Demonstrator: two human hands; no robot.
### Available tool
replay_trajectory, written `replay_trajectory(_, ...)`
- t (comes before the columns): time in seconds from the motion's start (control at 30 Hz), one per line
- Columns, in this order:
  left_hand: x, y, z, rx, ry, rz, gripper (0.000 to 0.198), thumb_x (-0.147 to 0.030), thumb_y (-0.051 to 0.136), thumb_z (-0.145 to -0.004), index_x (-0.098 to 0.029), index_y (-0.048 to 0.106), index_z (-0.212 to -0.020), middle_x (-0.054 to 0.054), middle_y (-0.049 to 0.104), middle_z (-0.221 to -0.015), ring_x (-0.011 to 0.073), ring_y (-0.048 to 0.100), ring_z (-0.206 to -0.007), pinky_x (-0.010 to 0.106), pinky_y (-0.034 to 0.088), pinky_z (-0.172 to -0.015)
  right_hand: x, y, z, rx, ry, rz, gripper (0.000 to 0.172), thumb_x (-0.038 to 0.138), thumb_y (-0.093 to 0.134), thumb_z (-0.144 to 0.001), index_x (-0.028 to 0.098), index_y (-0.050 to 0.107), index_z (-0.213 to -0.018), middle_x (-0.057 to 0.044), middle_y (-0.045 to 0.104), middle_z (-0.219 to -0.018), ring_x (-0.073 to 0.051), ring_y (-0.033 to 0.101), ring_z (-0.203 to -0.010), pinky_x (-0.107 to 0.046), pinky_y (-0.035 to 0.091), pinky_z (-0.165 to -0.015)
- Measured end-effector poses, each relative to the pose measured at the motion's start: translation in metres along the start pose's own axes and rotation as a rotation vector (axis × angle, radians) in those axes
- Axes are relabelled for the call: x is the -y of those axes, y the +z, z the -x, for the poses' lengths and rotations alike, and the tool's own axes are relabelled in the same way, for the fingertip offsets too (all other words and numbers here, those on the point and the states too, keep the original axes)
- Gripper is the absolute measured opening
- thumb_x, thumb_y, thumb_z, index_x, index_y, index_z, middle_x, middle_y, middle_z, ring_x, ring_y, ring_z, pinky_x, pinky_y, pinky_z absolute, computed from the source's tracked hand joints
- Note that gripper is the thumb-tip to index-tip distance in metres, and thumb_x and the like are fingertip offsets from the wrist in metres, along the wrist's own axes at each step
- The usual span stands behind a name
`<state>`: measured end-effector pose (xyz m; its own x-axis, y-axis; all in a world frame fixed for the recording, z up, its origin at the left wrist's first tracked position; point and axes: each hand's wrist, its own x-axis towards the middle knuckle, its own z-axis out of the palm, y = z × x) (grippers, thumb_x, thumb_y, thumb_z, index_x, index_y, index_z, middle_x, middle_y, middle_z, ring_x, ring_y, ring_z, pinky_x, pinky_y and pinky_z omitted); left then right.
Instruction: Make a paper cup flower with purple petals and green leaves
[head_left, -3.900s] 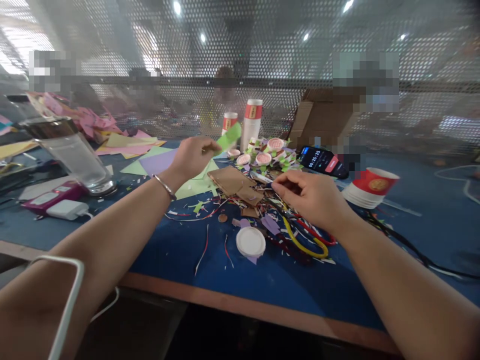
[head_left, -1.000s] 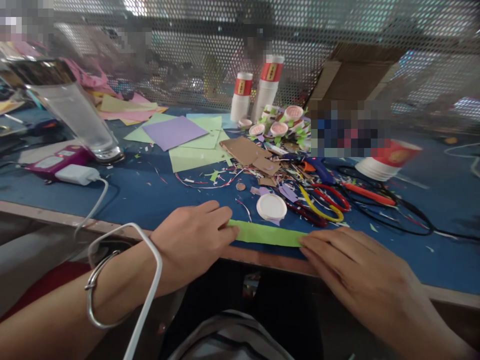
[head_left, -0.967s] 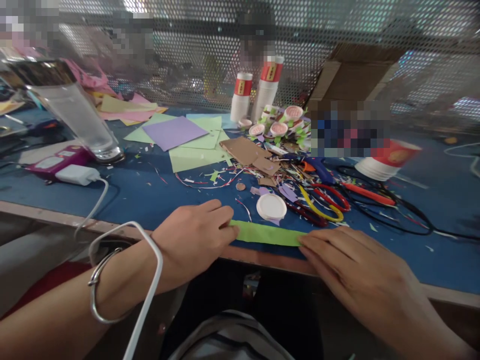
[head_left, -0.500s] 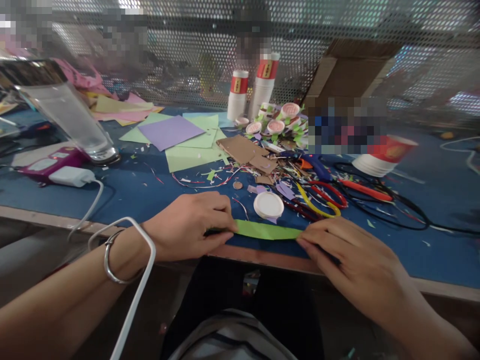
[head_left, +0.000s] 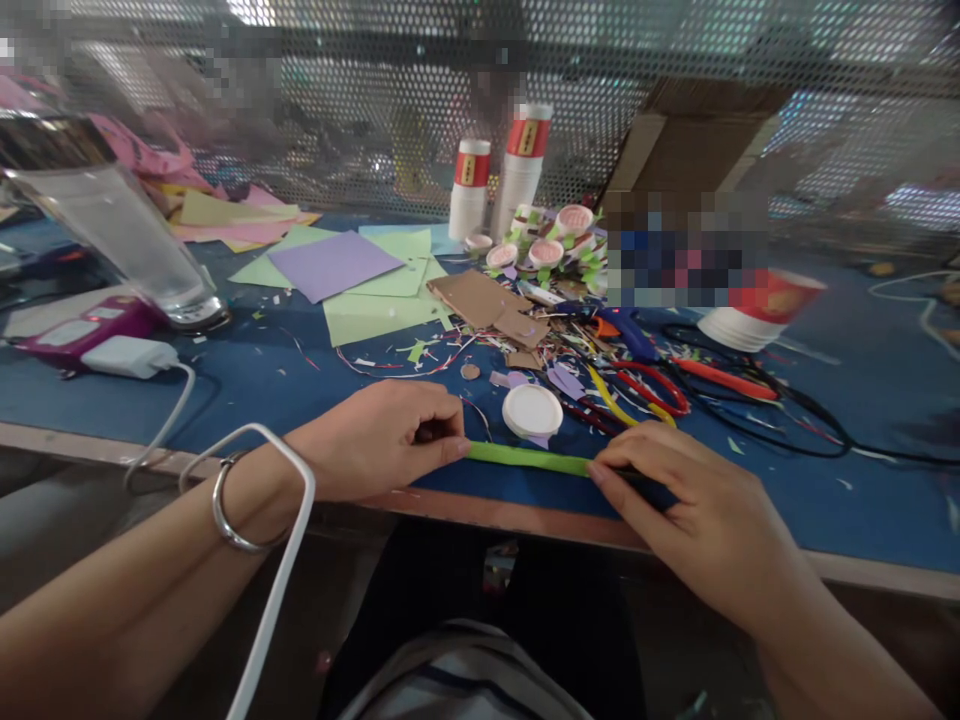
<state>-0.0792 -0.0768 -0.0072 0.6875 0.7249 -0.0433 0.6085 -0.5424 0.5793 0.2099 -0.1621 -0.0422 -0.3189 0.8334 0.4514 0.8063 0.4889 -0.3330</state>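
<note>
A narrow green paper strip (head_left: 529,458) is stretched between my two hands just above the table's front edge. My left hand (head_left: 390,435) pinches its left end between thumb and fingers. At the other end, my right hand (head_left: 690,500) grips the strip with thumb and fingertips. Right behind the strip lies a round white lid-like disc (head_left: 532,411), with a bit of purple paper under its front edge. Scissors with red handles (head_left: 652,388) and a tool with yellow handles (head_left: 611,396) lie beyond my right hand.
Purple paper (head_left: 335,262) and green sheets lie at the back left, near cardboard pieces (head_left: 480,298) and scattered scraps. Stacked paper cups (head_left: 470,195) stand behind. A glass (head_left: 142,230) and a purple power strip (head_left: 90,330) are at left. A white cable (head_left: 274,580) crosses my left wrist.
The green strip shows as a narrower band than before, its broad face turned or folded away. Both hands keep hold of its ends, and the view has shifted slightly.
</note>
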Motion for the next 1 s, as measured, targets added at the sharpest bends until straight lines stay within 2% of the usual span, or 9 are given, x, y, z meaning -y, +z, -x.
replay_trajectory(0.1,-0.001,0.002,-0.001,-0.018,-0.008,-0.054,0.022,-0.031,0.060,-0.096,-0.019,0.065,-0.079,-0.001,0.064,-0.076,0.0132,0.052,-0.068,0.028,0.036,-0.066,0.000,0.000,-0.001,-0.002,0.016,-0.009,0.017,0.022,0.060,-0.100,0.023,0.065,-0.084,-0.003,0.069,-0.085,-0.018,0.068,-0.078,-0.031,0.050,-0.069)
replay_trajectory(0.33,0.000,0.001,-0.005,0.028,0.010,-0.120,0.020,-0.030,0.056,-0.096,-0.019,0.062,-0.080,0.000,0.066,-0.080,0.0154,0.053,-0.070,0.030,0.035,-0.066,-0.002,0.001,-0.003,0.028,0.043,-0.020,0.018,0.021,0.060,-0.099,0.022,0.063,-0.082,-0.003,0.065,-0.080,-0.018,0.064,-0.072,-0.031,0.050,-0.065)
replay_trajectory(0.57,0.001,-0.003,-0.010,0.069,-0.065,-0.141,0.025,-0.039,0.059,-0.095,-0.021,0.061,-0.078,-0.001,0.064,-0.076,0.0162,0.054,-0.069,0.029,0.033,-0.063,-0.002,0.003,-0.003,0.025,0.025,0.008,0.018,0.020,0.059,-0.099,0.021,0.062,-0.081,-0.003,0.063,-0.079,-0.018,0.062,-0.071,-0.031,0.049,-0.064)
replay_trajectory(0.73,0.006,-0.004,-0.010,0.047,-0.115,-0.165,0.035,-0.047,0.064,-0.093,-0.021,0.055,-0.071,-0.002,0.059,-0.068,0.0153,0.050,-0.064,0.028,0.031,-0.060,-0.002,0.004,-0.003,0.027,0.010,0.031,0.018,0.019,0.058,-0.099,0.021,0.061,-0.082,-0.003,0.062,-0.079,-0.017,0.061,-0.071,-0.031,0.047,-0.064)
replay_trajectory(0.87,0.015,-0.005,-0.002,-0.043,-0.129,-0.216,0.044,-0.054,0.066,-0.092,-0.020,0.051,-0.069,-0.002,0.058,-0.069,0.0145,0.048,-0.063,0.028,0.029,-0.060,-0.001,0.005,-0.002,0.003,-0.004,0.049,0.017,0.019,0.058,-0.099,0.022,0.060,-0.083,-0.003,0.062,-0.079,-0.017,0.061,-0.071,-0.031,0.047,-0.064)
replay_trajectory(1.0,0.023,-0.006,0.012,-0.111,-0.123,-0.242,0.037,-0.047,0.064,-0.096,-0.020,0.053,-0.073,-0.001,0.060,-0.076,0.0147,0.050,-0.068,0.028,0.032,-0.063,-0.002,0.006,-0.002,-0.007,-0.015,0.062,0.017,0.020,0.058,-0.100,0.022,0.059,-0.083,-0.003,0.062,-0.079,-0.018,0.061,-0.071,-0.032,0.048,-0.064)
